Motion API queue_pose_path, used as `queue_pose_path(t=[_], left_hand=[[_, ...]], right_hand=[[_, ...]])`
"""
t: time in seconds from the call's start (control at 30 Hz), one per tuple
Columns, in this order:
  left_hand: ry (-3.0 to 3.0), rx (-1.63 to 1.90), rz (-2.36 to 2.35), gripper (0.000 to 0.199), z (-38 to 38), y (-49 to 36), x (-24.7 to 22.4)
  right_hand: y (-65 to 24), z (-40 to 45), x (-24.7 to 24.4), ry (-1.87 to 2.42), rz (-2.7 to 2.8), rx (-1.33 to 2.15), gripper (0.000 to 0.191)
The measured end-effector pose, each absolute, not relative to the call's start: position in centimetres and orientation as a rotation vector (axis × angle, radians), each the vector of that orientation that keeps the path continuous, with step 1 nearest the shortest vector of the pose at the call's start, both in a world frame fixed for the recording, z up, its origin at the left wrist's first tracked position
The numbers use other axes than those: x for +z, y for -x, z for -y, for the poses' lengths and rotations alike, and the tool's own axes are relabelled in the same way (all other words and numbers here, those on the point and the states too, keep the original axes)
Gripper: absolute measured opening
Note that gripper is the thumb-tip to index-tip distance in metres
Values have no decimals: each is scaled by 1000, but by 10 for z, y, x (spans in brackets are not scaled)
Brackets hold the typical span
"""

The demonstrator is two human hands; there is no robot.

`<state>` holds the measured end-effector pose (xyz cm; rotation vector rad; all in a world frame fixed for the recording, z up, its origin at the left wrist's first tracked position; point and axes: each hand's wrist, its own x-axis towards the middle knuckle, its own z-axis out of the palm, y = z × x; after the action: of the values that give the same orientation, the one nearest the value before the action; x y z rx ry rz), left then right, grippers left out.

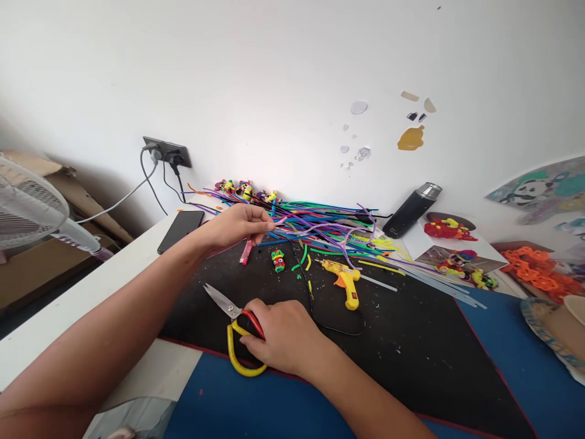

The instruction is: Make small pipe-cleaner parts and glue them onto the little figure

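Observation:
My left hand [242, 225] reaches over the back of the black mat, thumb and fingertips pinched on the end of a pink pipe cleaner [290, 216]. Beyond it lies a pile of coloured pipe cleaners [320, 227]. My right hand [286, 335] is closed around the red handle of the scissors [223, 302], whose yellow handle loop hangs toward the mat's front edge and whose blades point to the back left. Between the hands and the pile sits a small red and green figure [278, 260]. To its right lies a yellow glue gun [342, 280].
A phone [181, 230] lies at the left, near a fan [31, 210]. A black flask [412, 210] leans at the back right, beside a white box [418, 244] with colourful pieces. Orange pieces [539, 268] and a bowl [555, 329] are at far right.

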<state>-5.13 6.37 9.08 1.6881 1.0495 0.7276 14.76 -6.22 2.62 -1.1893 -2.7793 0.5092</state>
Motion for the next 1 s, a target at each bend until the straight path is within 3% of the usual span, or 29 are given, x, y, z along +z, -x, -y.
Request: queue_pose_path(t=[0.53, 0.63, 0.77, 0.87, 1.0], left_hand=[[-1625, 698, -1018, 33, -58, 47, 93], [-1620, 692, -1009, 32, -60, 47, 90], [-1586, 656, -1022, 31, -61, 44, 86], [-1592, 645, -1039, 32, -60, 42, 83], [-1596, 616, -1046, 33, -61, 40, 79]], right_hand=[[-144, 61, 20, 1259, 2706, 467, 39], [-146, 58, 19, 1247, 2657, 522, 41], [-152, 51, 21, 1279, 2532, 740, 29], [-155, 47, 23, 1224, 2540, 815, 37], [-153, 50, 23, 1108, 2681, 656, 45]])
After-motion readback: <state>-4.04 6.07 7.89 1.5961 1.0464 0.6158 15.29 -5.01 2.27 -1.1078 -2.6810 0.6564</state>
